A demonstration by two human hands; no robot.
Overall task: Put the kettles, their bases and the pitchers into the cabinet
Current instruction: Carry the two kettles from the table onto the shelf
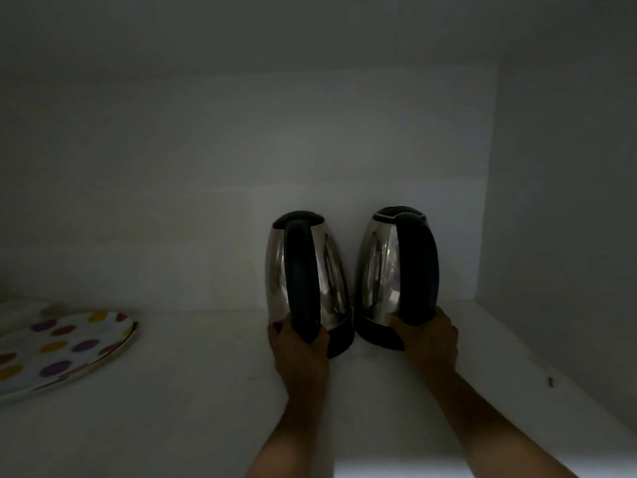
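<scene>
Two steel kettles with black handles and black lids stand upright side by side near the back wall of a dim white cabinet shelf [193,391]. My left hand [299,346] is wrapped around the lower handle of the left kettle [331,270]. My right hand [429,339] grips the lower handle of the right kettle [379,263]. Both handles face me. The kettles almost touch each other. No kettle bases or pitchers are in view.
A white plate with coloured dots [58,350] lies at the left of the shelf. The cabinet's right wall [558,219] rises close beside the right kettle. A small dark speck [551,381] sits on the shelf at the right.
</scene>
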